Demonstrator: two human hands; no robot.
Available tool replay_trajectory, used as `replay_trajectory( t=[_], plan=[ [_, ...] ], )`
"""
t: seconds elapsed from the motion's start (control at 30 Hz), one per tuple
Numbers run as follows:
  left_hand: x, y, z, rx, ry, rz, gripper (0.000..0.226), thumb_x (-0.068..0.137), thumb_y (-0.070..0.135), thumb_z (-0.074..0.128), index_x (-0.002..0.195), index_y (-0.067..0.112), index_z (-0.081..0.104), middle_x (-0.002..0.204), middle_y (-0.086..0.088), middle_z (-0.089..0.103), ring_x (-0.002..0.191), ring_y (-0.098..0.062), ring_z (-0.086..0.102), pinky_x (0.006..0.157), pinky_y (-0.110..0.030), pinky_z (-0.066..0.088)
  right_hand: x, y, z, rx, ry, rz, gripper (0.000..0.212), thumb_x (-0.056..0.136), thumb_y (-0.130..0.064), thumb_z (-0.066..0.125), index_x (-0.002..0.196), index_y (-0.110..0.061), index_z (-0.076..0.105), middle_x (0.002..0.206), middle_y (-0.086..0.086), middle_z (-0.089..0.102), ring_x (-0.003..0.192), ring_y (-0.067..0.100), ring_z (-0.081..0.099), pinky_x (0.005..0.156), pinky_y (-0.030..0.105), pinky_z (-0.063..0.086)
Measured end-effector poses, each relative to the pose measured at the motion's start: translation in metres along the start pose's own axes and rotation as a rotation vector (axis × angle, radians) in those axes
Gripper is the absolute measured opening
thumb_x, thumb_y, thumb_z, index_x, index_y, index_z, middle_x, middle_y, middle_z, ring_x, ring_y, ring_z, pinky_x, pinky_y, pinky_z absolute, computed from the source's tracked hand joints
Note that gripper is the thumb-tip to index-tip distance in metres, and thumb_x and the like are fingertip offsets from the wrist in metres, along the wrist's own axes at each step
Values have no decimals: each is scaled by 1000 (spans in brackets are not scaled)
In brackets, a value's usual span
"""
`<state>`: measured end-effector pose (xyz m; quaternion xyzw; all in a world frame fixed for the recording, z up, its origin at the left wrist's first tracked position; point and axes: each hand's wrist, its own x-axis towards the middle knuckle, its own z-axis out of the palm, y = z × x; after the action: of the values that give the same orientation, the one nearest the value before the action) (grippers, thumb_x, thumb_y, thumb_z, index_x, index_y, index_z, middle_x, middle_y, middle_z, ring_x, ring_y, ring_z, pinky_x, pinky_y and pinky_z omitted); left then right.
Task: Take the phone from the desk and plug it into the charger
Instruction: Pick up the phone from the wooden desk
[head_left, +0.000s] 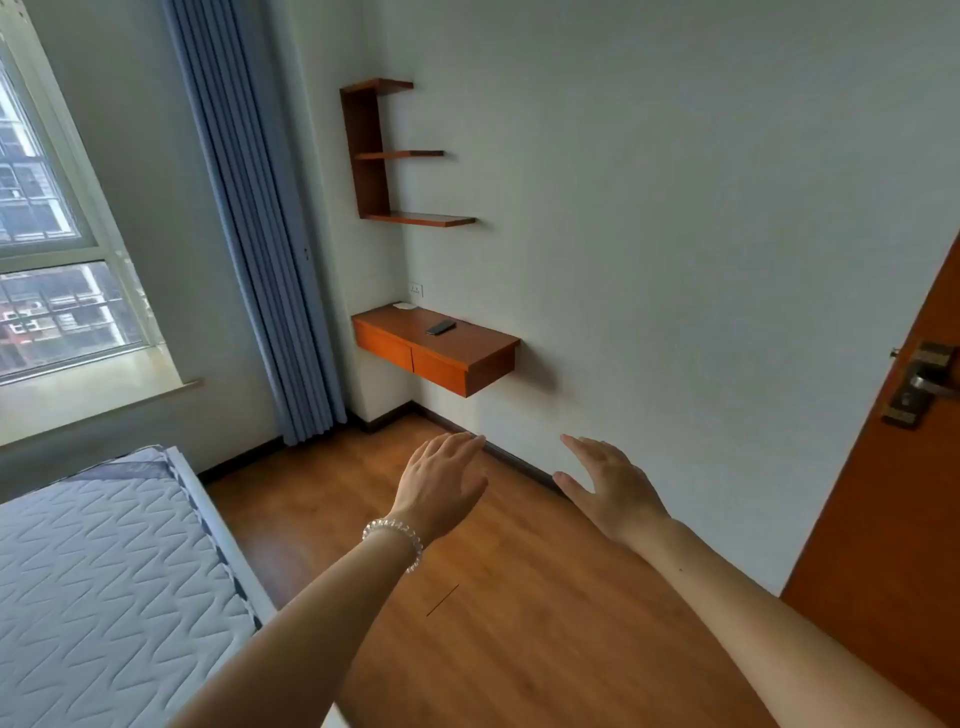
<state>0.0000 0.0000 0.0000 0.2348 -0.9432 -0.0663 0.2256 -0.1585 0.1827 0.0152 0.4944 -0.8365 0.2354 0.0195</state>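
Note:
A dark phone (441, 327) lies flat on the top of a small orange-brown wall-mounted desk (483, 345) in the far corner. A small white object (403, 306), perhaps the charger, rests at the desk's back left corner under a white wall socket (415, 289). My left hand (441, 483), with a clear bead bracelet on the wrist, and my right hand (605, 483) are stretched out in front of me, palms down, fingers apart, holding nothing. Both hands are well short of the desk, over the wooden floor.
A bed with a quilted mattress (104, 561) fills the lower left. Blue curtains (260, 234) hang beside a window (47, 234). Wooden wall shelves (384, 156) hang above the desk. An orange door (893, 493) with a metal handle stands at the right. Wooden floor (493, 623) lies between me and the desk.

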Motion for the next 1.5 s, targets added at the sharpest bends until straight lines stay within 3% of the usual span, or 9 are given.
replay_trajectory(
  t=[0.47, 0.87, 1.17, 1.5],
  plan=[
    [162, -94, 46, 2, -9, -104, 52, 91, 50, 42, 139, 33, 36, 144, 6, 45, 136, -15, 35, 113, -37, 25, 208, 34, 44, -39, -39, -15, 57, 94, -53, 37, 145, -29, 28, 152, -2, 36, 138, 17, 34, 109, 42, 39],
    [254, -123, 97, 25, -64, -117, 48, 92, 46, 40, 138, 33, 38, 143, 7, 46, 135, -14, 35, 113, -36, 24, 313, 87, 90, -27, -87, -16, 58, 93, -55, 36, 145, -30, 30, 152, -2, 36, 138, 20, 34, 108, 46, 40],
    [378, -149, 144, 106, -48, -203, 52, 93, 43, 44, 142, 31, 33, 147, 6, 41, 139, -16, 30, 117, -40, 21, 466, 157, 121, -43, -88, -168, 58, 93, -56, 33, 143, -27, 34, 147, 0, 45, 133, 21, 40, 105, 43, 43],
    [494, -195, 185, 236, -19, -290, 54, 93, 51, 36, 143, 32, 29, 151, 6, 35, 142, -20, 23, 119, -42, 15, 624, 187, 141, 9, -153, -305, 58, 94, -53, 34, 146, -27, 30, 152, 2, 37, 141, 24, 30, 113, 45, 33]
  ],
)
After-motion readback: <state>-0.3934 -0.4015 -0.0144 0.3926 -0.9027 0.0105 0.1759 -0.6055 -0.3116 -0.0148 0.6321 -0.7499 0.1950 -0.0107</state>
